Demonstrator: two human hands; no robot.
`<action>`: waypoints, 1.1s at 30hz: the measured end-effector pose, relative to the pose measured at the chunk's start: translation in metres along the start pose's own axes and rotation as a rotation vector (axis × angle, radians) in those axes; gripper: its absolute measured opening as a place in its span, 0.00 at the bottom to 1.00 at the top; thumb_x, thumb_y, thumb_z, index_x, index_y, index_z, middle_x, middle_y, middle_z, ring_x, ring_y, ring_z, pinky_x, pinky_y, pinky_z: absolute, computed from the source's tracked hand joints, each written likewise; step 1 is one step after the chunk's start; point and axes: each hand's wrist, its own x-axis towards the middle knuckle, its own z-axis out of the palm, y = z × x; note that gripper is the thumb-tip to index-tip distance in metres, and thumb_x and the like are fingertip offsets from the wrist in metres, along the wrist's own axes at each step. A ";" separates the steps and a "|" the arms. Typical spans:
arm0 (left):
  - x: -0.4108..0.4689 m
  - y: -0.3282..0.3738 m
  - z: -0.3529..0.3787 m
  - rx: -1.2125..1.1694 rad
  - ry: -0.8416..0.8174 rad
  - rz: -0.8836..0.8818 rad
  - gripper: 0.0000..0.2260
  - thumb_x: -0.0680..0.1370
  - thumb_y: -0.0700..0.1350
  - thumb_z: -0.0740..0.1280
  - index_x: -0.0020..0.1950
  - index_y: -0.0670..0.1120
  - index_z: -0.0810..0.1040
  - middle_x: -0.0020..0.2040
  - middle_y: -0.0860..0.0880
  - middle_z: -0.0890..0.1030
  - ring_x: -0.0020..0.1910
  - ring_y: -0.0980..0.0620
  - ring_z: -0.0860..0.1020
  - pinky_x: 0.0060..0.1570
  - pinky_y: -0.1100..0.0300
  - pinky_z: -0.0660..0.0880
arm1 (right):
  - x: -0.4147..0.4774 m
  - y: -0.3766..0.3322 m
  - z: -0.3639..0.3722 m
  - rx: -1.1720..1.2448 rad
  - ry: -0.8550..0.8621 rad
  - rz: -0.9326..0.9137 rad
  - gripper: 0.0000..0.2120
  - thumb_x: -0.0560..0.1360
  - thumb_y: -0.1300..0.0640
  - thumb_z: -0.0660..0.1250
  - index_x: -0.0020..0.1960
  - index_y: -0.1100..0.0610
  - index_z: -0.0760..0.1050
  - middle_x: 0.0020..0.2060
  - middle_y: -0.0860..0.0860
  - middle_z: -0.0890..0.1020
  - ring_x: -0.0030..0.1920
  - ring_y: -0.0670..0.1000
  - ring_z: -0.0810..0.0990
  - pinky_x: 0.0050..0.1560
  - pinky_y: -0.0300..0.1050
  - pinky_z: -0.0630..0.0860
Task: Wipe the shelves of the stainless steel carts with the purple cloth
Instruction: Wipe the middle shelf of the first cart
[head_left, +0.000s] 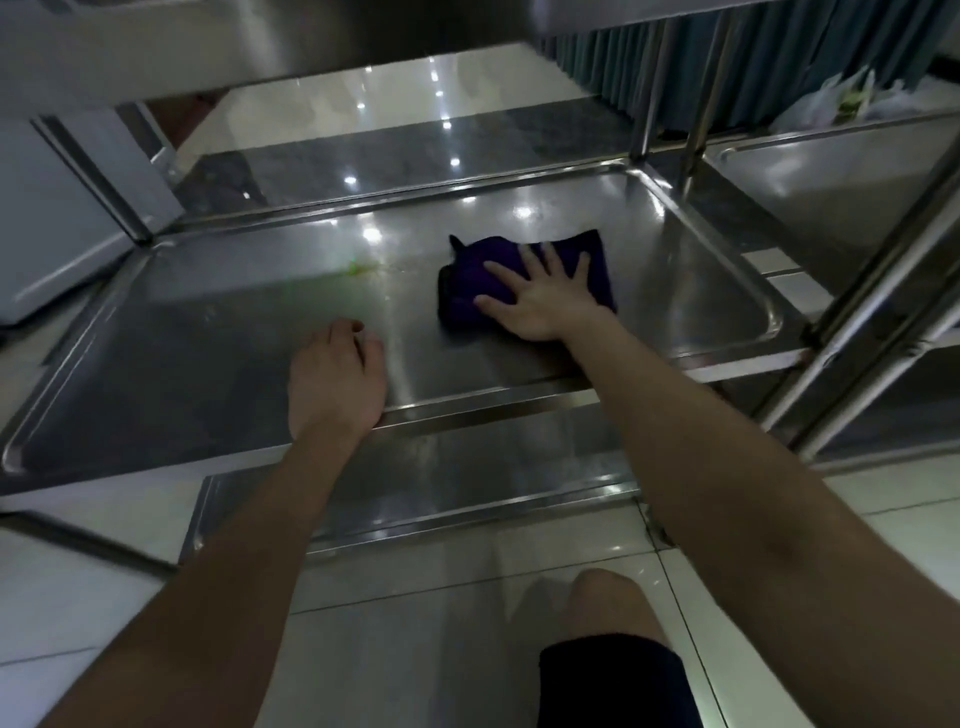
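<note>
The purple cloth (470, 280) lies crumpled on the middle shelf (208, 332) of a stainless steel cart, right of the shelf's centre. My right hand (540, 293) presses flat on the cloth with its fingers spread. My left hand (335, 376) rests on the shelf's front part, just inside the front rim, with fingers loosely curled and nothing in them. A small green smear (358, 268) sits on the shelf left of the cloth.
A lower shelf (415, 483) shows beneath the front rim, and an upper shelf (182, 41) hangs overhead. A second steel cart (831, 176) stands to the right, with upright posts (878, 291) between. Plastic bags (841, 101) lie at the far right. My knee (608, 608) is above the tiled floor.
</note>
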 end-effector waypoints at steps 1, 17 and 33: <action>0.000 0.000 0.000 -0.001 0.001 -0.009 0.15 0.89 0.47 0.58 0.63 0.39 0.80 0.57 0.33 0.83 0.57 0.31 0.79 0.59 0.41 0.73 | -0.004 -0.028 0.007 -0.009 -0.009 -0.059 0.47 0.70 0.15 0.38 0.86 0.32 0.45 0.88 0.50 0.40 0.87 0.60 0.35 0.76 0.77 0.28; 0.001 -0.006 0.001 -0.034 -0.018 -0.007 0.16 0.89 0.49 0.54 0.60 0.40 0.77 0.55 0.31 0.82 0.54 0.28 0.80 0.55 0.39 0.75 | -0.114 0.110 -0.006 -0.014 -0.009 -0.035 0.44 0.70 0.14 0.41 0.84 0.26 0.47 0.88 0.40 0.45 0.87 0.48 0.40 0.83 0.68 0.34; -0.007 0.006 -0.004 -0.036 0.064 -0.020 0.25 0.87 0.58 0.52 0.65 0.41 0.78 0.53 0.33 0.84 0.53 0.31 0.82 0.54 0.41 0.79 | -0.002 -0.009 0.005 -0.023 -0.018 -0.065 0.46 0.71 0.14 0.39 0.85 0.29 0.43 0.88 0.48 0.41 0.87 0.58 0.35 0.77 0.76 0.28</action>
